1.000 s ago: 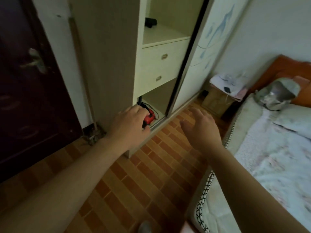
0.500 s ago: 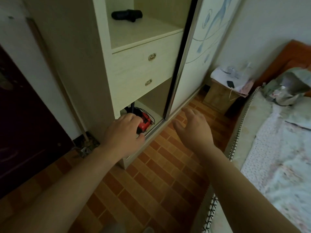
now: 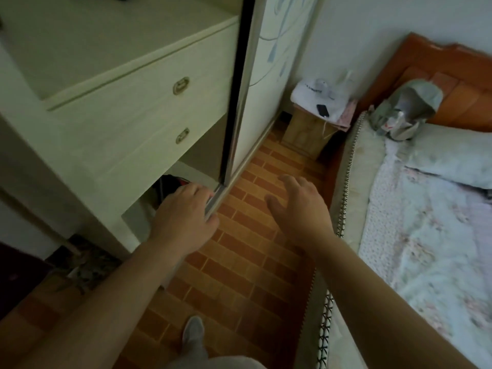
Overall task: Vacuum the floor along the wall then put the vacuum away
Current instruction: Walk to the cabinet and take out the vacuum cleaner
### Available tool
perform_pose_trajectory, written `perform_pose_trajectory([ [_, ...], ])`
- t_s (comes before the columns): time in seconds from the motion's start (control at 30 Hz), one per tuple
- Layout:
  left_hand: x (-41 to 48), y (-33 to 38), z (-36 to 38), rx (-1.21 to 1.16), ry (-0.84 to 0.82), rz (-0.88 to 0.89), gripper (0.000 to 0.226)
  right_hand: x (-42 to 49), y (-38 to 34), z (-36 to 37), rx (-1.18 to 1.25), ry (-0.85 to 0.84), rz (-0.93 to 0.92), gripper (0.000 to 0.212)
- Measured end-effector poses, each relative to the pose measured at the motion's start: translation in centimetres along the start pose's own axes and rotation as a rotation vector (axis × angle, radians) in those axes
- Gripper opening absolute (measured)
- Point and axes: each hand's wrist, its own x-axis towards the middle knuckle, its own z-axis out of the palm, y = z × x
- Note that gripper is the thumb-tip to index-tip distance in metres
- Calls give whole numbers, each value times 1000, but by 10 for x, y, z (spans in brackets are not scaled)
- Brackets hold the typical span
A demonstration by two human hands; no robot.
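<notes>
Lower left of centre, under the two drawers [image 3: 149, 113], the bottom compartment [image 3: 186, 169] of the wardrobe holds a dark and red shape, prob. the vacuum [image 3: 173, 183]; only a bit of it shows, w/ the rest behind the left hand [image 3: 186, 217] and the drawer front, so can't be sure of its make or how it sits. Left hand lies at the mouth of that compartment, by the sliding door's [image 3: 269, 83] bottom track, fingers curled loosely; whether they touch the vacuum or the track edge I can't tell. It doesn't look clamped on anything, but the fingertips are hidden. Right hand [image 3: 298, 206] hovers over the brick-pattern floor [image 3: 239, 262] at mid frame, fingers spread, holding nothing, well apart from the left.

Progress, as a judgement: vacuum appears stowed in the wardrobe, so the vacuuming along the wall looks done and the put-away part is at or near its end. Floor between wardrobe and bed [image 3: 426, 222] shows no obvious debris, tho the light is dim. Left to do, prob.: pull the left hand clear, maybe slide the door shut over the open section.
</notes>
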Motion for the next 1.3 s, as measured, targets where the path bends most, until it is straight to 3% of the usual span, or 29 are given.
perform_pose_trajectory([
  [0.2, 64, 14, 10, -37, -9, 96, 44, 48, 17, 1, -32, 6, 44, 59],
  [0.53, 139, 25, 57, 15, -69, -31, 43, 140, 69, 30, 35, -95, -11, 60],
  [0.8, 188, 48, 82, 37, -43, -235, 42, 235, 94, 50, 10, -226, -272, 57],
  [1.03, 198, 23, 99, 25, -18, -467, 42, 294, 61, 80, -4, -381, -493, 56],
  [1.3, 250, -7, 130, -3, -55, -501, 38, 360, 36, 100, -97, -444, -579, 54],
])
